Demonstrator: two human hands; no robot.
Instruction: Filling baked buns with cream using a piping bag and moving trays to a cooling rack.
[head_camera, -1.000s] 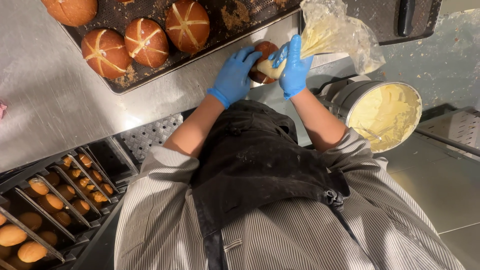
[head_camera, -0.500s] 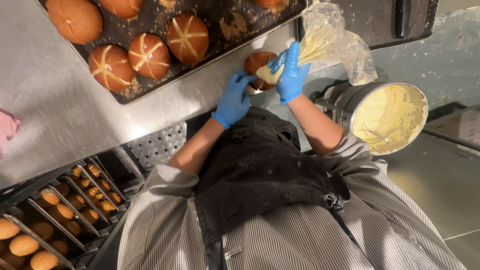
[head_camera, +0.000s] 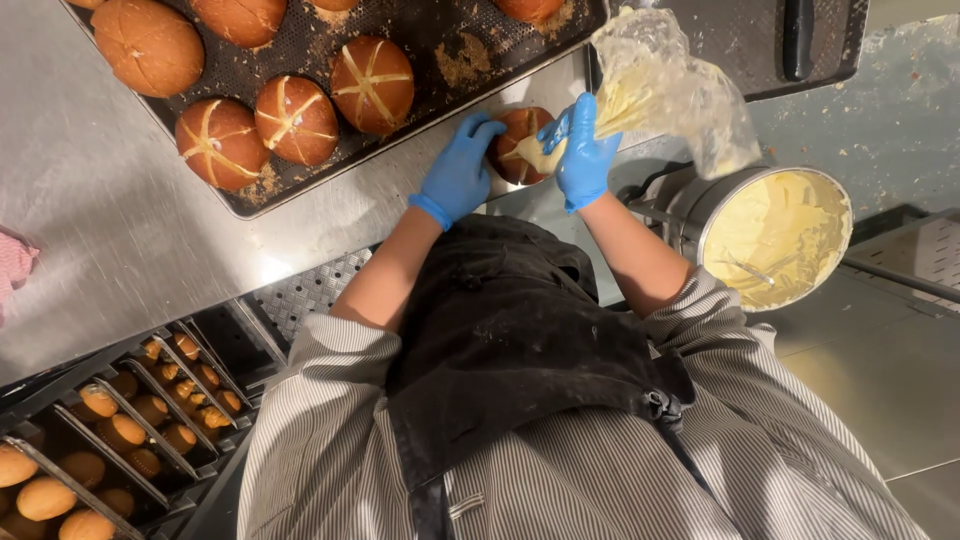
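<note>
The left hand (head_camera: 460, 170), in a blue glove, is cupped around a brown bun (head_camera: 522, 143), fingers curled over its top edge. The right hand (head_camera: 585, 155), also gloved, is closed around the neck of a clear piping bag (head_camera: 665, 85) of yellow cream, its tip touching the bun. The bun sits at the steel table (head_camera: 90, 240) edge, just beside a dark baking tray (head_camera: 440, 60) of cross-marked buns (head_camera: 372, 85). A metal bucket (head_camera: 775, 235) of cream stands near the right arm. A rack of rolls (head_camera: 110, 430) is below left.
</note>
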